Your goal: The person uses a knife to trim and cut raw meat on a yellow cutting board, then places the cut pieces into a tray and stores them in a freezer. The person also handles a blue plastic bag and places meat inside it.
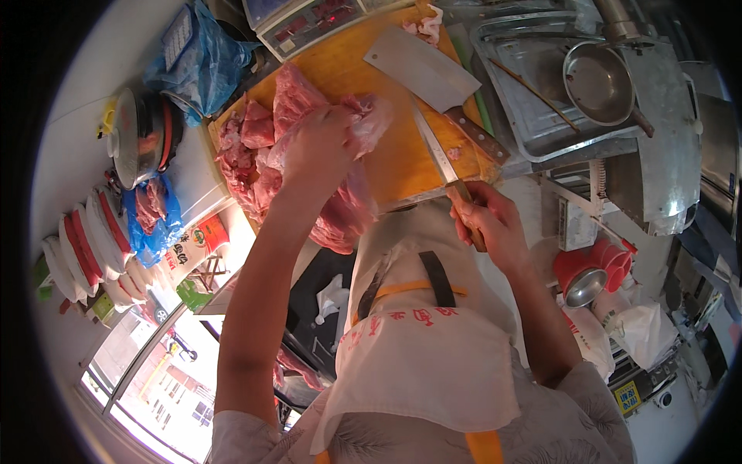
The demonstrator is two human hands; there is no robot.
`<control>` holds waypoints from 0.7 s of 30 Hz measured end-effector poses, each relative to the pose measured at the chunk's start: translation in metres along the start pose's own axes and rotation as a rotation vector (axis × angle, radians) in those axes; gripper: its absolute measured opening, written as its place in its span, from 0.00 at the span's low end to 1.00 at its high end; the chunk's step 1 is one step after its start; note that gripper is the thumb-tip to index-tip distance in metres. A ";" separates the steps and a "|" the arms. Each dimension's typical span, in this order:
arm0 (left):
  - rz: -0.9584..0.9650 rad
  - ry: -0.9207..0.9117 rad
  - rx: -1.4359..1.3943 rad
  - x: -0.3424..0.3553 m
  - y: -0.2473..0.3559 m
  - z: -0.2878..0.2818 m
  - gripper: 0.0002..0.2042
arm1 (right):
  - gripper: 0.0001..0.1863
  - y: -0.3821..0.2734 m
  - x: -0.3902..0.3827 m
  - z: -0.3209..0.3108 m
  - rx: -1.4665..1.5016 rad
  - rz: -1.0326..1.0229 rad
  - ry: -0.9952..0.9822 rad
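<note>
Holding knife (pixel 435 148) in right grip (pixel 488 220), left grip (pixel 326 139) on meat (pixel 292 99)

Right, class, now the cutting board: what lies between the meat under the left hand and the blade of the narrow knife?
In the head view, only a bare stretch of orange board shows between the meat and the knife blade.

Red characters (pixel 423 316) — on white apron (pixel 433 379)
</note>
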State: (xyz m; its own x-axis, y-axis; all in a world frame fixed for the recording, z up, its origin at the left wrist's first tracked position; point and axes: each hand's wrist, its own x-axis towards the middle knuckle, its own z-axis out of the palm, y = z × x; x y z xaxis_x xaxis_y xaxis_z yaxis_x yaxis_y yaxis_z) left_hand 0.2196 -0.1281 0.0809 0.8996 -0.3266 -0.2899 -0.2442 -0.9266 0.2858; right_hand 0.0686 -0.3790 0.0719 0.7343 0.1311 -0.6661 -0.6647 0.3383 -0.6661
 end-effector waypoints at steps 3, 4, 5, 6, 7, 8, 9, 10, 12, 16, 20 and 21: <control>0.008 0.227 -0.178 -0.025 -0.022 0.006 0.13 | 0.15 -0.002 -0.002 -0.002 -0.019 0.034 -0.095; 0.033 0.304 -0.125 -0.032 -0.022 0.007 0.13 | 0.18 -0.002 -0.003 0.000 -0.033 0.020 -0.125; 0.059 0.380 -0.071 -0.039 -0.019 0.010 0.13 | 0.20 -0.001 -0.002 0.001 -0.047 0.007 -0.154; 0.080 0.459 -0.011 -0.044 -0.019 0.009 0.12 | 0.20 0.001 -0.002 0.005 -0.064 0.017 -0.161; 0.059 0.477 -0.014 -0.046 -0.022 0.008 0.13 | 0.20 0.002 -0.002 0.009 -0.080 0.026 -0.168; 0.040 0.494 -0.017 -0.048 -0.026 0.008 0.14 | 0.20 0.004 -0.002 0.014 -0.097 0.035 -0.174; 0.019 0.514 -0.026 -0.051 -0.029 0.010 0.14 | 0.20 0.006 -0.002 0.016 -0.093 0.040 -0.176; 0.009 0.523 -0.033 -0.054 -0.032 0.011 0.14 | 0.20 0.008 -0.003 0.019 -0.089 0.044 -0.176; -0.011 0.543 -0.046 -0.060 -0.038 0.013 0.14 | 0.20 0.012 -0.002 0.024 -0.086 0.046 -0.179; 0.023 0.550 0.003 -0.065 -0.049 0.010 0.14 | 0.20 0.016 -0.001 0.032 -0.091 0.031 -0.193; -0.084 0.408 0.021 -0.065 -0.056 0.008 0.13 | 0.20 0.020 -0.006 0.038 -0.098 0.011 -0.219; -0.119 0.354 0.035 -0.065 -0.058 0.008 0.13 | 0.20 0.021 -0.007 0.040 -0.091 0.011 -0.222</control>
State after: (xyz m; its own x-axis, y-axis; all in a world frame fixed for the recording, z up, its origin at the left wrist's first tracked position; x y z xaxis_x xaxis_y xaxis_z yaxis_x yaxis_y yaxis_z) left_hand 0.1721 -0.0548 0.0757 0.9904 -0.1375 0.0164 -0.1374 -0.9621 0.2357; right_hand 0.0545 -0.3360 0.0759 0.7329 0.3392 -0.5898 -0.6748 0.2518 -0.6937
